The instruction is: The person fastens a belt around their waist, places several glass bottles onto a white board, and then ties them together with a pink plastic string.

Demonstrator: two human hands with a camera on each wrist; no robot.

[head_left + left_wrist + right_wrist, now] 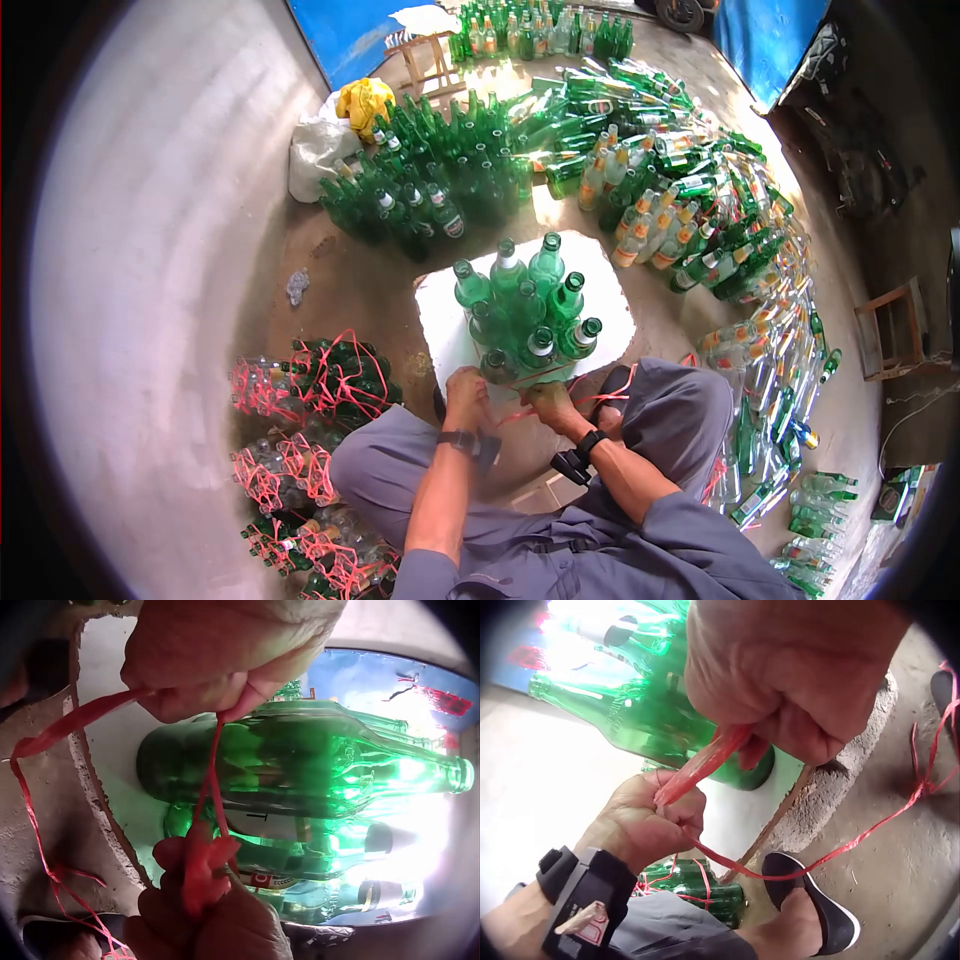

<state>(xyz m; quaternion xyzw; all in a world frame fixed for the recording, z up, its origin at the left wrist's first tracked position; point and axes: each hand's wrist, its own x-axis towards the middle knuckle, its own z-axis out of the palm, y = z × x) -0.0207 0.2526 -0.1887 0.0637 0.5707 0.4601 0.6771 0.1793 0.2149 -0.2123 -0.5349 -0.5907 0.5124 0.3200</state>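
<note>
A cluster of green glass bottles (528, 305) stands upright on a white slab (606, 275) between the person's knees. At its near side my left hand (466, 398) and right hand (553, 403) both hold red plastic twine (705, 766). In the left wrist view, the left hand (232, 652) pinches a taut strand close against the nearest bottle (247, 769). Below it the right hand (232, 926) grips a bunched part of the twine (201, 874). A loose tail hangs past the slab's edge. The far side of the cluster's base is hidden.
Bundles of bottles tied with pink-red twine (335, 380) lie at the left by the knee. Many green bottles (440, 170) stand beyond the slab, and a large pile of bottles (690, 180) curves down the right. A wooden frame (893, 325) stands far right.
</note>
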